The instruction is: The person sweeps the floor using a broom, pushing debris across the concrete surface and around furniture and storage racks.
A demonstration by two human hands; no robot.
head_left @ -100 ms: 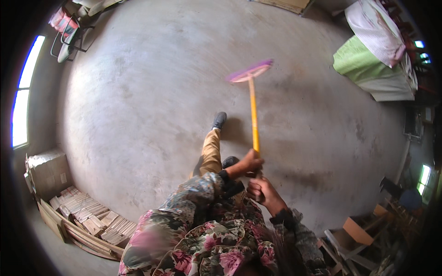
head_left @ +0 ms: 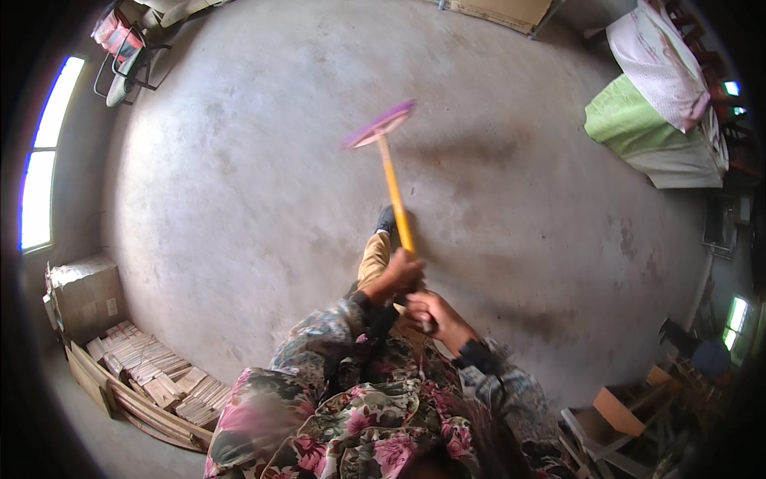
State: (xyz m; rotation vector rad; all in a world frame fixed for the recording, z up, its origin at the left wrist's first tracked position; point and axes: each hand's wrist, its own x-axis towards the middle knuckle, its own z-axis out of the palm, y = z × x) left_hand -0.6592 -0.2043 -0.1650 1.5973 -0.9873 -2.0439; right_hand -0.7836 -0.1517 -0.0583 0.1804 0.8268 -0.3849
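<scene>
A broom [head_left: 394, 185] with a yellow handle and a purple-and-pink head slants away from me, its head over the grey concrete floor and tilted up to the right. My left hand [head_left: 404, 271] is wrapped round the handle, slightly blurred. Lower down, close to my body, my right hand [head_left: 437, 316] grips the handle's dark end. Below the left hand shows my leg in tan trousers [head_left: 373, 262], with a dark shoe [head_left: 386, 219] just left of the handle. Whether the broom's head touches the floor is hard to tell.
Stacked wooden strips [head_left: 159, 371] and a cardboard box [head_left: 86, 299] line the left wall. A chair [head_left: 128, 68] stands far left. Green and white cloths [head_left: 638, 120] cover a pile at far right. Wooden frames and an open box [head_left: 618, 411] lie near right.
The broom's head has swung left across the floor, and the handle now leans left. Both my hands have moved left with it, still gripping.
</scene>
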